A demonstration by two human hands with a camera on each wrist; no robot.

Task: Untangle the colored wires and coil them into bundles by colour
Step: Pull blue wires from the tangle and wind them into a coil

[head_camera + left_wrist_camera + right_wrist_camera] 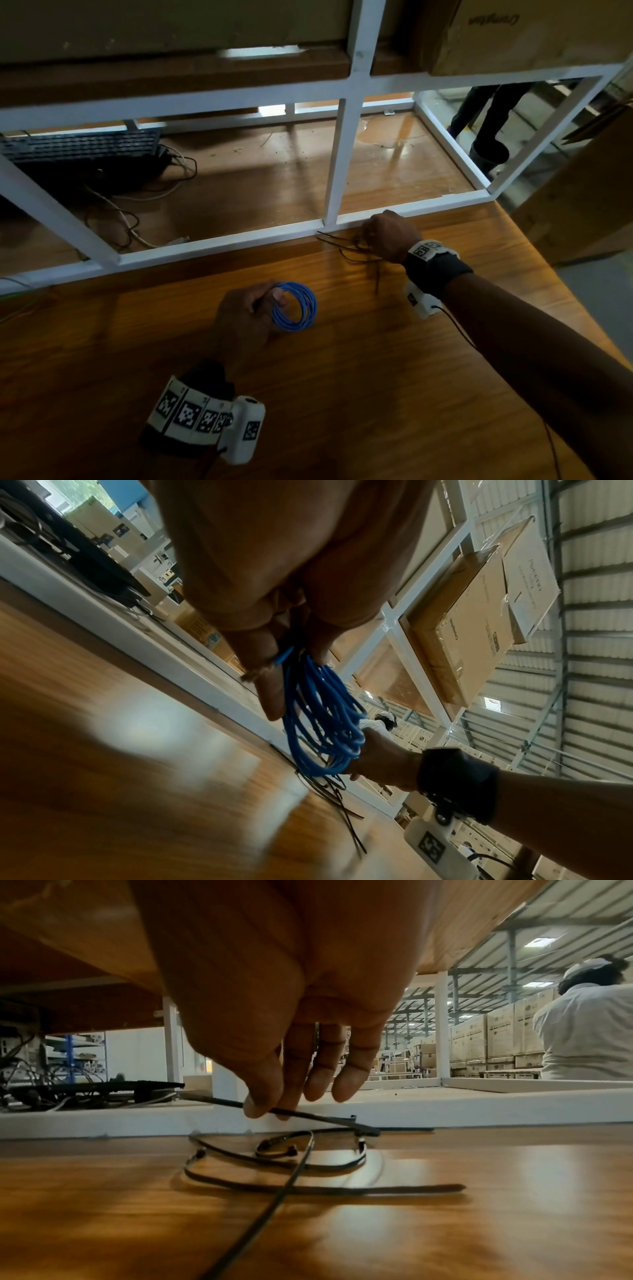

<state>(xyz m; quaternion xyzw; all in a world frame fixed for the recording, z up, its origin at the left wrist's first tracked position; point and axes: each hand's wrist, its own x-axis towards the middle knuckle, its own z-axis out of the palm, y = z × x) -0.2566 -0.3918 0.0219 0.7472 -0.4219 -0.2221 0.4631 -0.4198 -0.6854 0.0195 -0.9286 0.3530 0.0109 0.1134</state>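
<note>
At the far left, behind the white frame (219, 240), a dark keyboard (82, 145) lies on the lower shelf with some loose cables (126, 219) beside it. In front of the frame is the wooden table (342, 394).

Near the middle of the table, the left hand (245, 320) holds the blue wire coil (296, 306) — the fingers are curled round one side of the loops, and the thumb presses on them from above. In the left wrist view the coil (323, 718) hangs out from between the fingers (270, 696), with one cut end of the wire (284, 657) showing at the thumb. The coil is already wound into a neat ring of several turns.

More to the right, close to the frame, the right hand (390, 236) is down on a small heap of black cable ties (356, 250). In the right wrist view the thumb and first finger (263, 1096) pinch one tie (308, 1115) and hold it just above the table — the other fingers are relaxed and touch nothing. The remaining ties (308, 1167) lie crossed over one another on the wood under the hand.

At the far right stand cardboard boxes (582, 212), and behind the frame a person's dark legs (486, 123) are visible
</note>
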